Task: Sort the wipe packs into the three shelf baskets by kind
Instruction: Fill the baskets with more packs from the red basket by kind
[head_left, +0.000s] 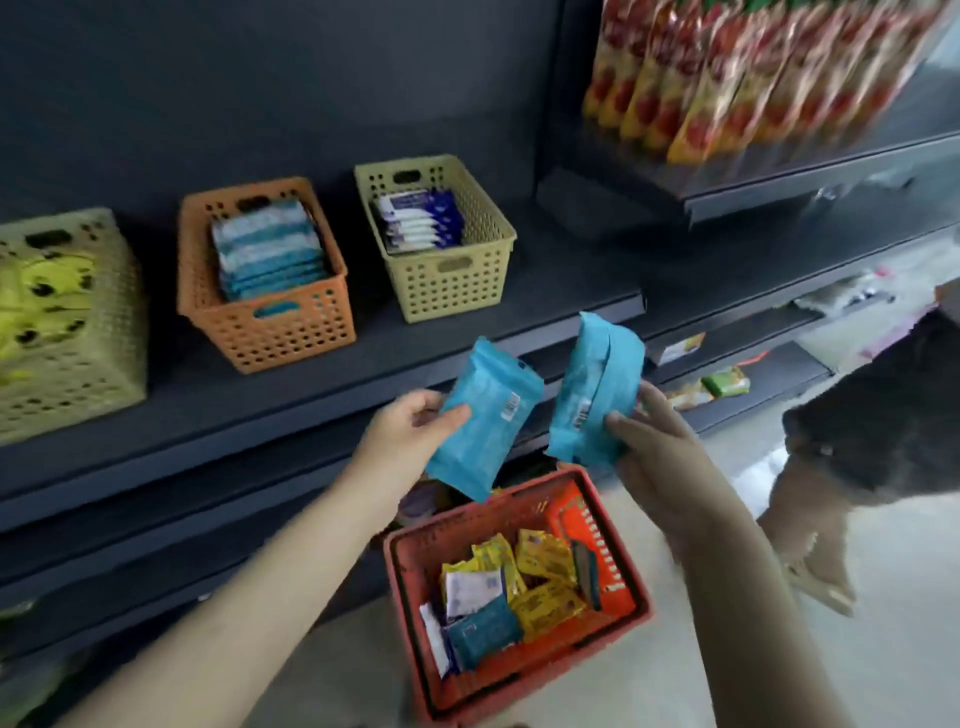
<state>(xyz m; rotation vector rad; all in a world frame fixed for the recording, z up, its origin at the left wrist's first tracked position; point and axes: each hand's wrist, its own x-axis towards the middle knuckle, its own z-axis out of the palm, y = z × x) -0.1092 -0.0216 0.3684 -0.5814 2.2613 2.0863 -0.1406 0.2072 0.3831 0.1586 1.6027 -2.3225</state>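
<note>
At 6 o'clock a red slatted crate (402, 577) on the floor holds loose packs (535, 566) in yellow, white and teal. On the dark shelf (311, 387) stand three perforated plastic baskets: a pale green basket (72, 374) at 9 with yellow packs (36, 306), an orange basket (291, 335) at 10 with blue-and-white packs (265, 249) on edge, and a beige basket (452, 291) at 12 with white-and-navy packs (415, 221). Just above the crate, the hands are apart — the left hand (410, 426) grips one soft teal pack (483, 415), the right hand (660, 447) a second teal pack (592, 395), tilted upright.
</note>
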